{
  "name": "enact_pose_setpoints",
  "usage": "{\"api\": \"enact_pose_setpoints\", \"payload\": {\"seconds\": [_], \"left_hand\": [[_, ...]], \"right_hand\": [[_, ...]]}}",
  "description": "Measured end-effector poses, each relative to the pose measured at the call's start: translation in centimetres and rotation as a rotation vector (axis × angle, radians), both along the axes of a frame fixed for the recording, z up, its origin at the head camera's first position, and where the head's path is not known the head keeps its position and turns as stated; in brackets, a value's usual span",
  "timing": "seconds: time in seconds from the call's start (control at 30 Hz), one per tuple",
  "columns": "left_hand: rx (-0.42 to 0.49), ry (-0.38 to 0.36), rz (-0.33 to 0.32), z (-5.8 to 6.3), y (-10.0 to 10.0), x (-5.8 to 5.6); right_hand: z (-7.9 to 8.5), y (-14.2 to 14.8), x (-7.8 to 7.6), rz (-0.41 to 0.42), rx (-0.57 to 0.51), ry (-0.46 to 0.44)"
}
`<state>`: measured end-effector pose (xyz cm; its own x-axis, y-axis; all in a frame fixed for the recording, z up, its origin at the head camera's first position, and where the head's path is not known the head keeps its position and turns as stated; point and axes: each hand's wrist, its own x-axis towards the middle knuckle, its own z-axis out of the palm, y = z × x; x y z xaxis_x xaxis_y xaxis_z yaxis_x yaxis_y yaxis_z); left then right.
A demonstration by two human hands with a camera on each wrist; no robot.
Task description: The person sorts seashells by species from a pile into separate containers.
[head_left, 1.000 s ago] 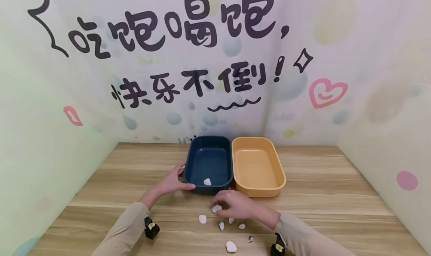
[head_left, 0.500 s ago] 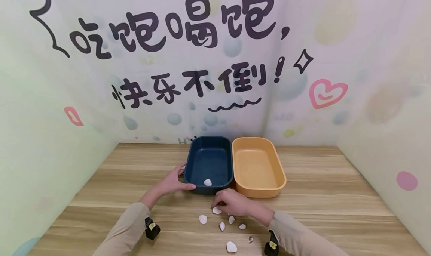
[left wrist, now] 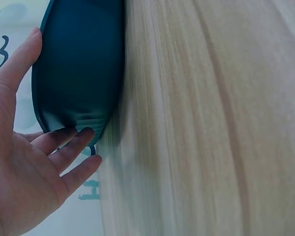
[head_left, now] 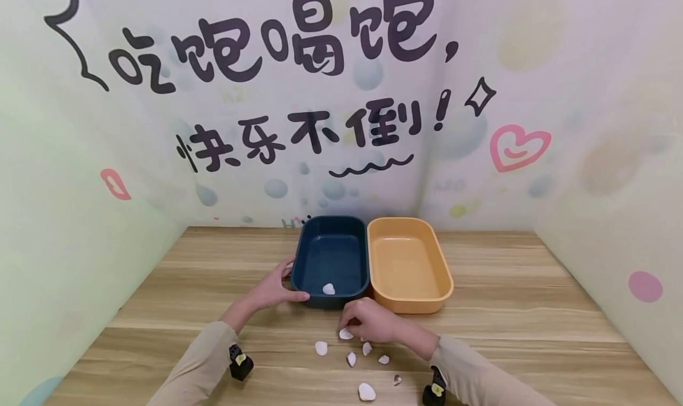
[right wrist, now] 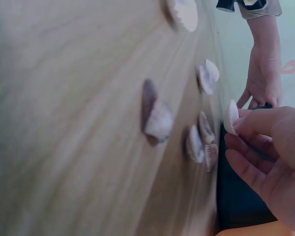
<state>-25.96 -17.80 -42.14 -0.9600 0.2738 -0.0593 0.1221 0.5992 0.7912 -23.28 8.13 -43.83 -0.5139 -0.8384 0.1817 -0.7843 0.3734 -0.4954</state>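
My left hand [head_left: 274,288] holds the near left corner of a dark blue plastic bin [head_left: 304,258], thumb at the front rim and fingers along the side. In the left wrist view, its fingertips [left wrist: 86,135] touch the bin wall. One white seashell [head_left: 328,288] lies inside that bin, near its front. Just in front of the bin, my right hand [head_left: 370,320] pinches another white seashell [right wrist: 231,117] between thumb and fingers. Several seashells lie loose on the table, among them a white one [head_left: 321,348] to the left and a larger one [head_left: 366,392] nearest me.
A yellow-orange bin [head_left: 411,306] stands against the right side of the blue one. Both rest on a wood-grain table [head_left: 507,287] before a printed curtain [head_left: 240,192]. A small brownish shell [head_left: 397,380] lies near the right wrist.
My right hand's fingers have closed on the white seashell, which has moved slightly right. The left hand stays at the blue bin's corner.
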Motion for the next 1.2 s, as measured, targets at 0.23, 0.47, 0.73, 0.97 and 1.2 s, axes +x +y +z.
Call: {"api": "enact_pose_setpoints", "payload": {"seconds": [0.23,0.47,0.73,0.97,1.2], "left_hand": [[-0.004,0.012,-0.007,0.0,0.0,-0.1],[0.012,0.016,-0.016,-0.1,-0.1,-0.1],[0.028,0.059,-0.06,0.1,-0.2,-0.2],[-0.024,0.076,-0.046,0.4,-0.1,-0.1],[-0.029,0.085,-0.038,0.3,0.0,-0.2]], "right_hand": [[1.4,0.1,0.7,-0.015,-0.018,-0.017],[2.8,0.2,0.9,0.007,-0.013,-0.004],[4.5,0.3,0.3,-0.023,-0.039,0.044],[5.4,0.3,-0.1,-0.013,-0.055,0.091],[6.3,0.4,-1.1,-0.022,-0.078,0.101]]}}
